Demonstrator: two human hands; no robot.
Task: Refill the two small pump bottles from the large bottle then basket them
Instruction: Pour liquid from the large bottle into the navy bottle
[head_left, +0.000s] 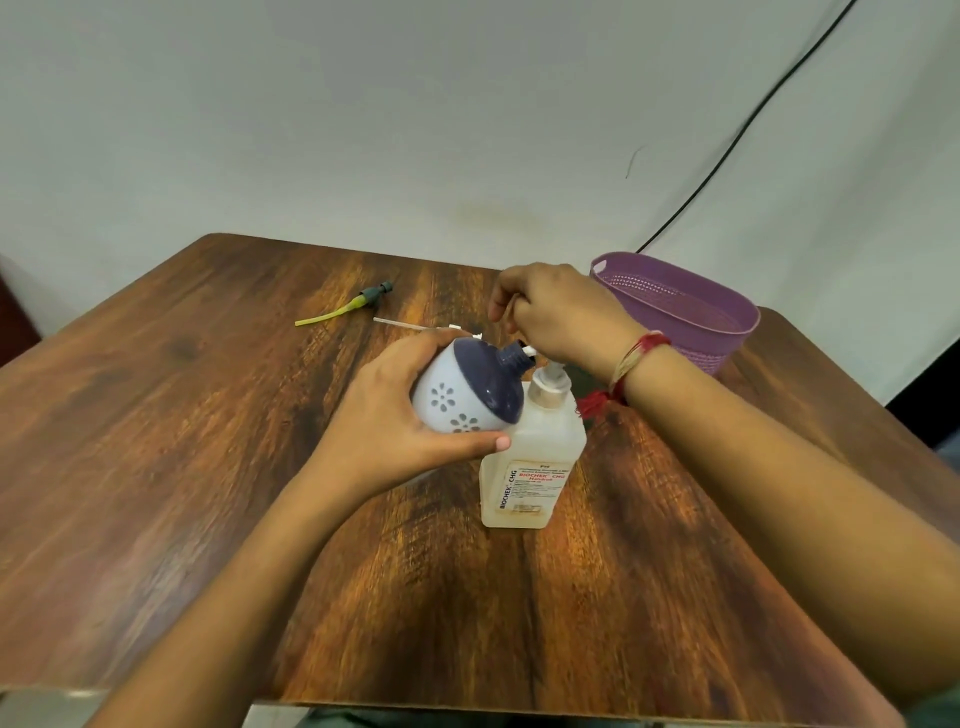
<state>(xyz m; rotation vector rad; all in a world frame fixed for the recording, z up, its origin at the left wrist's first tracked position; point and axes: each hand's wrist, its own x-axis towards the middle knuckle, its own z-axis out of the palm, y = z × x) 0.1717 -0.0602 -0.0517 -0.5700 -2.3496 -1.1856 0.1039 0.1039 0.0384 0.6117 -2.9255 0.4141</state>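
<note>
– On table centre, what stands?
– Large bottle (530, 467), upright on the wooden table (156, 441), pale liquid, red-print label facing the camera.
– Left hand?
– Left hand (384, 426) wraps the small round bottle (457, 400): white body with flower cut-outs, dark blue top. Thumb along the near side, fingers curled over the far side. Bottle is off the table and tilted, with its neck right at the large bottle's nozzle.
– Right?
– Right hand (561, 317) sits on the pump head (529, 352), fingers curled down over it; only the white nozzle tip shows. Red thread band (639, 353) on the wrist.
– Basket?
– Purple basket (727, 322), back right on the table, just behind the right hand.
– Anything else?
– Two loose pumps lie flat on the far side: green-yellow pump (358, 304) and white pump (410, 325), the white one near the left fingers. Black cable (727, 150) runs down the wall.
</note>
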